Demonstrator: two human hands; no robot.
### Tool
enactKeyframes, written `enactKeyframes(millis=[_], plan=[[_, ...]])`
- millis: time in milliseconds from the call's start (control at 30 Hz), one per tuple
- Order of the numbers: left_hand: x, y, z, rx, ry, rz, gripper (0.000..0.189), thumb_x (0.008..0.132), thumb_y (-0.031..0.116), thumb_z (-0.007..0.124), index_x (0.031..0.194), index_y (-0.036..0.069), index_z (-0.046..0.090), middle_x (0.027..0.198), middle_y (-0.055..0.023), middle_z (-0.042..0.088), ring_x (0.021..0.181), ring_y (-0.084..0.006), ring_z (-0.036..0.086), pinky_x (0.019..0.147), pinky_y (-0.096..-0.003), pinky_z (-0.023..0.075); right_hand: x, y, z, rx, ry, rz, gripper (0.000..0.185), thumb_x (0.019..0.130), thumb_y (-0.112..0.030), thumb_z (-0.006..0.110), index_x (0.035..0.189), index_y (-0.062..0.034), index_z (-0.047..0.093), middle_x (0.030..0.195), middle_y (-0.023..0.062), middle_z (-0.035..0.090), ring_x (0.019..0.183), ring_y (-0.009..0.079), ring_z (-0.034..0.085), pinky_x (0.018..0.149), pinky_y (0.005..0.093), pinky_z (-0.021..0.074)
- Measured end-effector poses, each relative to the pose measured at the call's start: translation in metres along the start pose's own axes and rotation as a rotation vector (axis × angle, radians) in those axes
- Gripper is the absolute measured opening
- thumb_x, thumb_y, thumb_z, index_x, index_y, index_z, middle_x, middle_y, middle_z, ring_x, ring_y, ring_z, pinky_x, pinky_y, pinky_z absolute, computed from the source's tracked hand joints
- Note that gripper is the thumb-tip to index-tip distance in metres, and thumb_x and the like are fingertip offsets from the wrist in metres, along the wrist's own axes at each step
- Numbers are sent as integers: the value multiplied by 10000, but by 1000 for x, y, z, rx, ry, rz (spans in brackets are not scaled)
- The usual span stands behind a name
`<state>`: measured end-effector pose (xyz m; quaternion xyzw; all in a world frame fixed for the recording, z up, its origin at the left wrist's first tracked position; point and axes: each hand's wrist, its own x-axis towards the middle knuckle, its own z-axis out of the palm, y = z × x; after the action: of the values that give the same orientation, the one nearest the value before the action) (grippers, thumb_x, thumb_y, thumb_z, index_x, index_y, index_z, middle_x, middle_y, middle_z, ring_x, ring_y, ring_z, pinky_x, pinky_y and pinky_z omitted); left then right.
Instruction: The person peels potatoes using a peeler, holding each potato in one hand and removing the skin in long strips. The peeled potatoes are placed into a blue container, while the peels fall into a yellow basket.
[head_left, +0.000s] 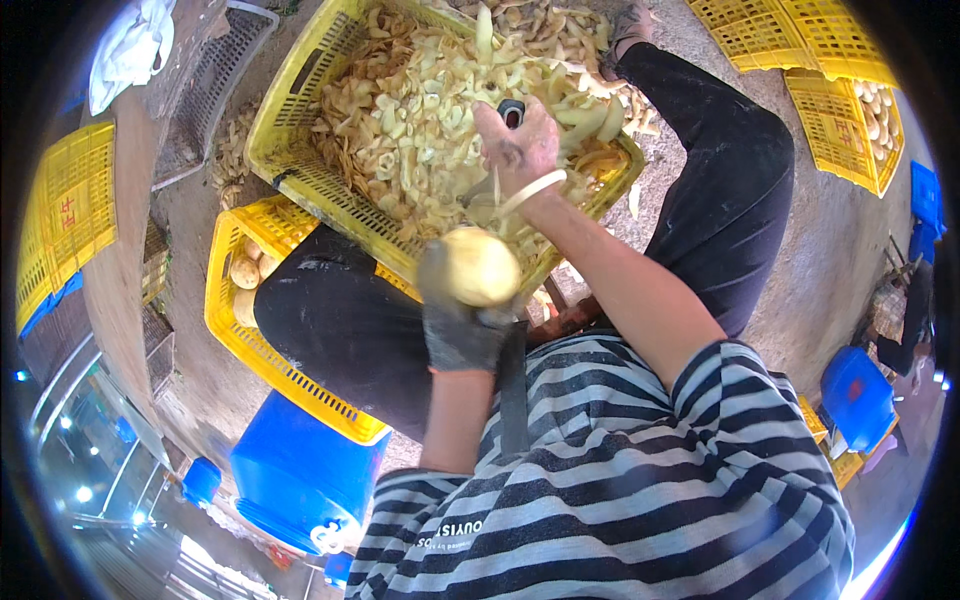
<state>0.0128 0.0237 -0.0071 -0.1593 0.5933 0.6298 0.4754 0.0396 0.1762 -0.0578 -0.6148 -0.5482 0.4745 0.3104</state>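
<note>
A pale, peeled root vegetable (480, 268) rests in the fingers of my left hand (466, 330), which wears a dark glove. The vegetable is rounded and blurred by motion. My bare right hand (529, 142), with a white bangle (534, 190) at the wrist, grips a black-handled hand tool (511, 112). Its working end is blurred and partly hidden, so its kind is unclear. Both hands are over or beside a large yellow plastic crate (300, 176). Peelings (420, 112) in long strips and short curls heap up inside it.
Left of my leg stands a yellow crate (300, 394) of tan vegetables (244, 271), beside a blue plastic barrel (300, 465). Stacked yellow crates (832, 127) stand at the upper right, a grey crate (206, 97) at the upper left. Peelings (232, 154) litter the floor.
</note>
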Motion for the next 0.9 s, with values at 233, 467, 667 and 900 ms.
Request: enactKeyframes(millis=[233, 467, 667, 900], plan=[[7, 19, -5, -276, -103, -352, 497, 810, 627, 530, 926, 147, 581, 607, -32, 546, 384, -141, 413, 371, -274, 340, 27, 24, -33, -19, 10, -88, 455, 862, -423, 620, 835, 27, 560, 721, 117, 528, 612, 216, 491, 540, 384, 437], [24, 11, -13, -334, -118, -321, 504, 787, 566, 613, 1069, 148, 607, 947, -80, 658, 795, -233, 641, 646, -375, 553, -37, -53, -40, 333, -177, 185, 453, 828, -414, 627, 708, 21, 590, 552, 44, 547, 484, 151, 521, 499, 293, 435], [-4, 5, 1, -82, -41, -60, 478, 829, 520, 600, 1105, 131, 576, 1000, -68, 633, 925, -219, 618, 731, -384, 542, 12, 3, 2, 78, -100, 123, 410, 812, -362, 608, 884, 36, 541, 647, 59, 516, 470, 235, 450, 473, 393, 415], [29, 3, -28, -349, -322, -372, 505, 820, 576, 575, 1064, 134, 575, 853, -93, 621, 723, -225, 603, 538, -313, 488, 18, -17, -44, 329, -14, 68, 403, 831, -379, 604, 623, -36, 561, 490, 72, 548, 408, 127, 493, 443, 300, 460]])
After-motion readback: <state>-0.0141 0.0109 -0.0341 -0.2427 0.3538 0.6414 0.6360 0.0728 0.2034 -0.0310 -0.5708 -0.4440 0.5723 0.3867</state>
